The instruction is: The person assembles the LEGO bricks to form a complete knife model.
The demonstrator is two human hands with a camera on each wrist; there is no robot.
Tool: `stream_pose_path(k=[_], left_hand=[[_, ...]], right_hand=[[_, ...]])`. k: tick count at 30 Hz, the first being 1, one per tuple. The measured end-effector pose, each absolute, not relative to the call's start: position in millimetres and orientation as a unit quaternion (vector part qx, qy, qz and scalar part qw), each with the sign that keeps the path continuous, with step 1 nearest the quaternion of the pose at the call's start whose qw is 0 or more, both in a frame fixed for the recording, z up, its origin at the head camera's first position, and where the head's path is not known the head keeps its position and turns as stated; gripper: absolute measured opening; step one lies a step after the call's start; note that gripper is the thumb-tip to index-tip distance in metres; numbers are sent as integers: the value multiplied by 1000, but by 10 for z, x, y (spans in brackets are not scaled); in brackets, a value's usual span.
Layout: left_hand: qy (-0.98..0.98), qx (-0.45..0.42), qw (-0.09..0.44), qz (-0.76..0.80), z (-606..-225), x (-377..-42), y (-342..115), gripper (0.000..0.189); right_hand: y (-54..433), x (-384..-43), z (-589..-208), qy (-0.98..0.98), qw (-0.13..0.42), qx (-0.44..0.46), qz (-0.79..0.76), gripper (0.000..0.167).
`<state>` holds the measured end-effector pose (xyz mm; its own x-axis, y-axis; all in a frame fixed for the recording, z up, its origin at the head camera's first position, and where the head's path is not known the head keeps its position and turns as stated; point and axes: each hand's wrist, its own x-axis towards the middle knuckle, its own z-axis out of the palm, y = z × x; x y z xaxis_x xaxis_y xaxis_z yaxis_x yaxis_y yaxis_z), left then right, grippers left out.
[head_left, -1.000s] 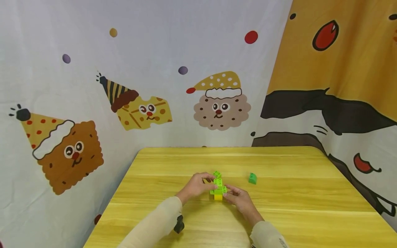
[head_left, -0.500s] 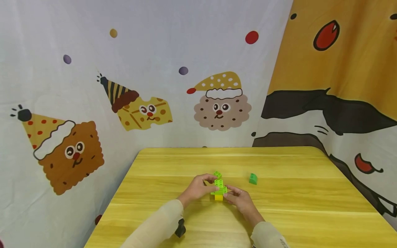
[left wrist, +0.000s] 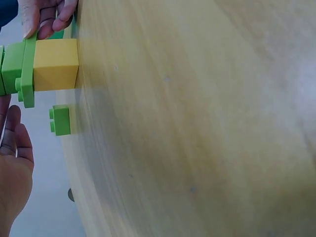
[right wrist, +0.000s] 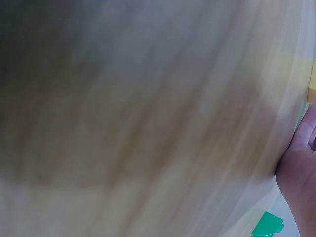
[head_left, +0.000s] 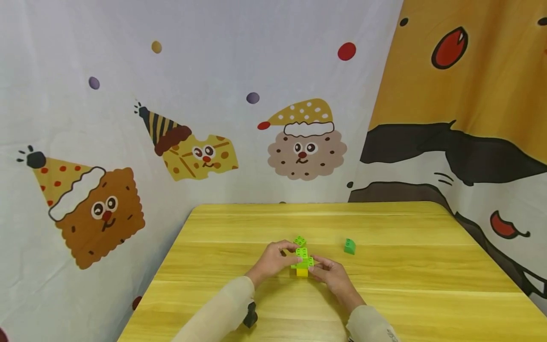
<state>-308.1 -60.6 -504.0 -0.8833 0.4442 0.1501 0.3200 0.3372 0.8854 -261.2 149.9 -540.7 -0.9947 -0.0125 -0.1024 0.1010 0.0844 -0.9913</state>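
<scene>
A small stack of toy building bricks [head_left: 302, 271] stands on the table between my hands. It has a yellow brick [left wrist: 56, 64] at the bottom, a wider flat green piece [left wrist: 28, 74] above it, and light green bricks [left wrist: 13, 66] on top. My left hand [head_left: 272, 259] grips the upper green part from the left, thumb in front. From the right, my right hand [head_left: 334, 276] pinches the end of the wide green piece between thumb and fingers. The right wrist view catches only part of that hand and an edge of the yellow brick [right wrist: 312, 84].
Just behind the stack lies a loose light green brick [head_left: 299, 241]. Farther right is a darker green brick with a curved top [head_left: 349, 246]. The wooden table [head_left: 427, 266] reaches back to a curtain [head_left: 252, 142] printed with cartoon figures.
Both hands keep their hold on the stack and barely move. My left thumb has shifted slightly over the front of the stack. The loose bricks stay where they were.
</scene>
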Motion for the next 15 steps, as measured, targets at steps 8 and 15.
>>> stream_pose_path(k=[8,15], left_hand=[[818,243,56,518,-5046,-3094,-598,32],[821,245,50,513,-5060,-3100,-590,32]], right_hand=[[1503,-2619,-5384,739,47,27,-672,49],[1501,-2603,-5355,729,54,28,-681,49]])
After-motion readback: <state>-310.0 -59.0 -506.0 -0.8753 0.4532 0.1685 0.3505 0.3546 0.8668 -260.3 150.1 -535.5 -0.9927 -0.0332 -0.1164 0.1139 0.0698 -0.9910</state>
